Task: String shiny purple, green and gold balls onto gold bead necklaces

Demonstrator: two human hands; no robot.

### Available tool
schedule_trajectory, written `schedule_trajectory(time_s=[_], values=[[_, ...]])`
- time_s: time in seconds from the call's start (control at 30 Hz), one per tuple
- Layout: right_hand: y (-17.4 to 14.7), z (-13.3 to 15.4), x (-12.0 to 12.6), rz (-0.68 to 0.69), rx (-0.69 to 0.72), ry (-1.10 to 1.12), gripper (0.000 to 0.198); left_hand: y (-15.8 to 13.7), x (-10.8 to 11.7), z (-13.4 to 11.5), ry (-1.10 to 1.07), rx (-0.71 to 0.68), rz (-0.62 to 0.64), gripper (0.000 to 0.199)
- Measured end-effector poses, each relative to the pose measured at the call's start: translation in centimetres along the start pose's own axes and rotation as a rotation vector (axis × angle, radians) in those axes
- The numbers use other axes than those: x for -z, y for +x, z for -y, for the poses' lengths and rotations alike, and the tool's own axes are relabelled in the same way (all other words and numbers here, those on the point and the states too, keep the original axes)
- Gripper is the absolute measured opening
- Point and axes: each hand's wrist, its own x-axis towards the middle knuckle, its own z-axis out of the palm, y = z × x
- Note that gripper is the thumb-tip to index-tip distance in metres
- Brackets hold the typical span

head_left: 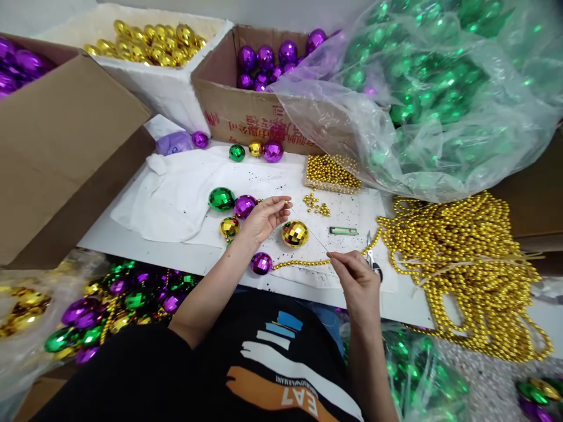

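Note:
My left hand (269, 215) is closed in a pinch on a small gold bead (287, 203) at the fingertips. A thin thread (311, 230) runs taut from there down to my right hand (357, 281), whose thumb and finger pinch its other end. Just below my left fingers lies a gold mirrored ball (295, 233). Beside my left wrist are a purple ball (244, 206), a green ball (221, 199) and a smaller gold ball (229, 227). Another purple ball (261, 263) joins a gold bead string (303, 263) that passes behind my right hand.
A bead box (333, 189) and loose gold beads (311, 201) sit ahead. Near my right hand are a green cutter-like tool (343, 231) and scissors (370, 255). Gold bead strands (466, 275) pile at right. Cardboard boxes (272, 117), a foam box (176, 88) and a plastic bag (316, 111) stand behind.

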Motion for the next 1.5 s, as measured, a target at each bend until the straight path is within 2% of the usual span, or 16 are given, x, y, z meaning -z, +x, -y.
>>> schedule_trajectory(time_s=[0.37, 0.77, 1.0, 1.17, 1.27, 1.4, 1.43, 1.5], values=[[-0.4, 0.6, 0.1, 0.004, -0.003, -0.019, 0.010, -0.6, 0.0, 0.0, -0.023, -0.031, -0.023, 0.006], [-0.6, 0.4, 0.0, 0.014, 0.003, -0.031, 0.011, -0.8, -0.6, 0.3, 0.002, -0.048, -0.068, 0.009], [-0.7, 1.0, -0.3, 0.027, 0.011, -0.033, 0.011, -0.9, -0.6, 0.4, -0.077, -0.015, -0.085, 0.004], [-0.9, 1.2, -0.6, 0.022, -0.016, -0.024, 0.013, -1.1, -0.7, 0.8, -0.056, -0.013, -0.092, 0.008], [-0.8, 0.8, -1.4, 0.017, -0.051, 0.008, 0.012, -1.6, -1.6, 1.5, 0.028, -0.070, -0.057, 0.012], [-0.3, -0.2, -2.5, 0.023, -0.191, 0.213, 0.016, -2.8, -2.3, 1.0, 0.387, -0.194, 0.080, 0.014], [-0.2, -0.4, -2.6, 0.019, -0.228, 0.273, 0.018, -3.1, -1.9, 0.2, 0.491, -0.261, 0.063, 0.016], [0.0, -0.8, -2.5, -0.005, -0.270, 0.354, 0.022, -3.6, -0.1, -2.2, 0.660, -0.448, -0.102, 0.018]])
